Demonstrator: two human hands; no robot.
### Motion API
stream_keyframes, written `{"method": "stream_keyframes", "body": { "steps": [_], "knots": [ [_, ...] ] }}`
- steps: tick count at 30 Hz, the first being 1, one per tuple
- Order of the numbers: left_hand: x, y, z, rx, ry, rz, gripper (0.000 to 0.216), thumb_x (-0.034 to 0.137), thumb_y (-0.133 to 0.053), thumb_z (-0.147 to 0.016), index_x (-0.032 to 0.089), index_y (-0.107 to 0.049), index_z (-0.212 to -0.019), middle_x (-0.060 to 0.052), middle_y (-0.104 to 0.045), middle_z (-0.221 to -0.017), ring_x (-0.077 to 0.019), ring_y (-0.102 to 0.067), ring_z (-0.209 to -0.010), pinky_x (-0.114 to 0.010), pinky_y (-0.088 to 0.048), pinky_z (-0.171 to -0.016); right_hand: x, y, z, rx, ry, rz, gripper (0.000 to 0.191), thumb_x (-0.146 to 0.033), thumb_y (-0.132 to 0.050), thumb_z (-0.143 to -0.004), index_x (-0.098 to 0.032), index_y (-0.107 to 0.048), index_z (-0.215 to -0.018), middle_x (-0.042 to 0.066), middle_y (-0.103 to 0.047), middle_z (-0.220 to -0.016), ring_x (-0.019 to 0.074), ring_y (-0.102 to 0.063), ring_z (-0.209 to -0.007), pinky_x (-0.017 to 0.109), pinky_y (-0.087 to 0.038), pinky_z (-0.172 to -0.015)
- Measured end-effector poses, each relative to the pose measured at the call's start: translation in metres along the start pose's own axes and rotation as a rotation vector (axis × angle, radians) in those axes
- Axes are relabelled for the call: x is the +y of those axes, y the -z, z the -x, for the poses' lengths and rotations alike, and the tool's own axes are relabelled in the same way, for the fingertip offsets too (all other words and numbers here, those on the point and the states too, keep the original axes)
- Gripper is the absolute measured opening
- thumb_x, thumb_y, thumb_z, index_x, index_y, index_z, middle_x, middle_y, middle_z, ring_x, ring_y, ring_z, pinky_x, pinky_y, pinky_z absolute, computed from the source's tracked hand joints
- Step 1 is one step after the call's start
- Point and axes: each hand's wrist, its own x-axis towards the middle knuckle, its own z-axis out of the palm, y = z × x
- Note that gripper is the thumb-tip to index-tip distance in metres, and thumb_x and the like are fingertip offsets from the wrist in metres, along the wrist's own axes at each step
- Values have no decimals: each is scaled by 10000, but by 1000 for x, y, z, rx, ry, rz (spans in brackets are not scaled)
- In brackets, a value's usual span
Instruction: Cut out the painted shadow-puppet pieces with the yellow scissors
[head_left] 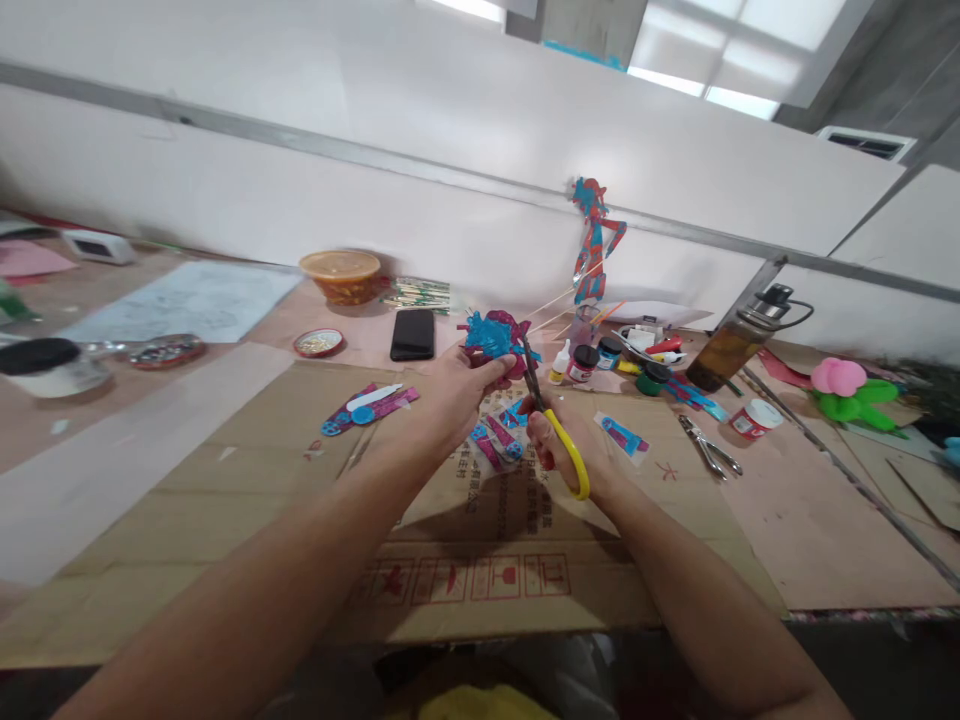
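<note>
My left hand (461,395) pinches a blue and magenta painted cutout (491,335) above the cardboard. Yellow-handled scissors (568,450) are in my right hand (559,445), their dark blades pointing up at the cutout's right edge. Whether the blades touch it I cannot tell. Below my hands lie several painted leg-like pieces (495,442) on clear film. Another blue and magenta piece (624,437) lies to the right, and a pair of long painted pieces (367,405) with a white strip across them lies to the left.
The cardboard sheet (277,530) covers the table's middle. Behind it are a black phone (412,335), a lidded tub (341,275) and paint jars (582,363). Pliers (709,447) and a bottle (739,340) stand or lie to the right. A painted figure (592,245) is at the white wall.
</note>
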Motion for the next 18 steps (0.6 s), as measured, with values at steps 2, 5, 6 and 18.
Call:
{"method": "stream_keyframes", "body": {
  "steps": [2,5,6,18],
  "knots": [
    [-1,-1,0,23,10,29,413,206,-1036,-518,208,-704,-764,-1,-782,-757,-153,-707,-714,-278,-560,-721,2,-1,0,6,-13,-9,443,-638,-476,-1146,-237,-659,-1184,15,-642,-739,207,-598,-588,329,-474,-578],
    [-3,-1,-1,43,28,47,414,195,-1033,-514,212,-689,-744,-5,-778,-754,-165,-726,-740,-285,-575,-738,4,-4,-1,9,-18,-50,519,-727,-471,-1125,-243,-658,-1149,40,-655,-791,215,-608,-588,345,-493,-551],
    [-4,0,-1,45,30,45,411,195,-1033,-515,211,-688,-738,-7,-777,-752,-166,-725,-740,-287,-577,-741,4,-5,-1,6,-9,-69,559,-766,-462,-1113,-245,-661,-1146,39,-649,-787,214,-603,-578,346,-493,-542],
    [-5,3,-4,29,-2,-30,378,265,-1035,-553,187,-744,-780,-14,-780,-748,-151,-693,-705,-289,-544,-723,-8,-3,-2,-81,86,-218,750,-920,-379,-1058,-243,-686,-1159,-1,-565,-687,200,-548,-564,322,-493,-545]
  ]
}}
